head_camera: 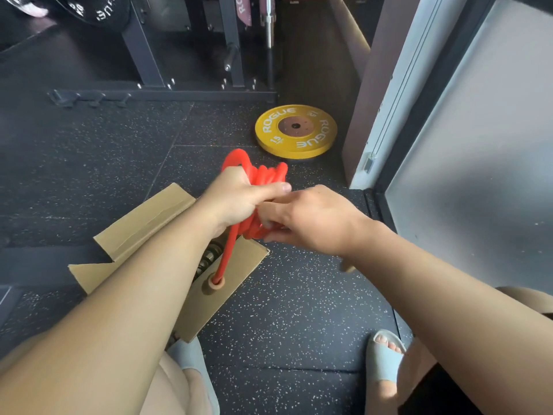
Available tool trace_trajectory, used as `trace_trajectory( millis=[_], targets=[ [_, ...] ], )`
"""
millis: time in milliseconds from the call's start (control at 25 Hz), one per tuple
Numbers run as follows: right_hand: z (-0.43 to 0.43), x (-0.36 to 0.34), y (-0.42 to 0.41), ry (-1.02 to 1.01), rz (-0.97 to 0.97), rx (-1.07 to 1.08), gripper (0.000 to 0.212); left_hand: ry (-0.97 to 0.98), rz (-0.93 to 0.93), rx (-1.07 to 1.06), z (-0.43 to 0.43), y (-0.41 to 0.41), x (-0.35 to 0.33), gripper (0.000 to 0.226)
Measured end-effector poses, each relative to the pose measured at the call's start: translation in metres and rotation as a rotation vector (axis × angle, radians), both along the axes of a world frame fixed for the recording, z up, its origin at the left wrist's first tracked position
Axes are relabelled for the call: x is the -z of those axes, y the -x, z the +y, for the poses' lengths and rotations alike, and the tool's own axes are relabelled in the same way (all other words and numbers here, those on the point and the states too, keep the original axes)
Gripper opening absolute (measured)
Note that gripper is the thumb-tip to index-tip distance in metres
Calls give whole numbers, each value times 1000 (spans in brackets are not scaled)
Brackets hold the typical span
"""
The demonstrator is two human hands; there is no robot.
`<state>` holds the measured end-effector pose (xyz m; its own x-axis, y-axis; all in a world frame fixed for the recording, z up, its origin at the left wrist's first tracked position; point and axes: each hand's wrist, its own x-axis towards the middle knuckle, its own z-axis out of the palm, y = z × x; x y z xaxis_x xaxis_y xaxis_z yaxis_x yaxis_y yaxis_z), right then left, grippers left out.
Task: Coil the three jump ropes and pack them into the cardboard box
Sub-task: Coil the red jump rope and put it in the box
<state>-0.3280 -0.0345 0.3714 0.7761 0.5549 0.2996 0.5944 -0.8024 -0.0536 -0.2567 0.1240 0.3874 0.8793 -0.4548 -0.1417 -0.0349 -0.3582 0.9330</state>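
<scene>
Left hand (pixel 239 199) fist-closed around a coiled red jump rope (pixel 263 175) held above the open cardboard box (pixel 227 283) on the floor, right hand (pixel 311 218) fingers curled pinching the coil's lower loops (one strand hangs down to a tan handle (pixel 216 283) over the box flap), yellow weight plate (pixel 296 130) beyond.

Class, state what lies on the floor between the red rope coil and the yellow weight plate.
Head view: only bare speckled floor separates red rope coil from yellow weight plate.
</scene>
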Motion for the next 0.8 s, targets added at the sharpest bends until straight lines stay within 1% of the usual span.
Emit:
trace_trajectory(
  millis=[80,160,240,320,400,520,560,640,720,800],
  targets=[
    [-8,0,3,-107,-96,-29,43,36,87,86,1,1,0,21],
    [-16,-11,4,-230,-122,18,62,81,190,214,1,6,1,19],
    [-23,-23,6,-314,-69,74,82,111,308,336,1,12,4,19],
    [-27,-25,7,-347,10,90,92,117,363,440,-1,17,8,19],
    [-28,-22,6,-362,30,71,92,131,392,527,-2,21,9,20],
    [-29,-22,5,-454,-35,47,88,253,548,557,0,26,8,36],
    [-30,-23,5,-490,-60,52,87,295,568,556,0,27,6,38],
    [-33,-23,2,-544,-70,86,87,345,543,552,1,24,7,41],
    [-35,-17,-1,-598,38,101,84,380,516,533,0,22,11,42],
    [-37,-6,-5,-705,249,81,77,409,525,508,0,21,16,42]
  ],
)
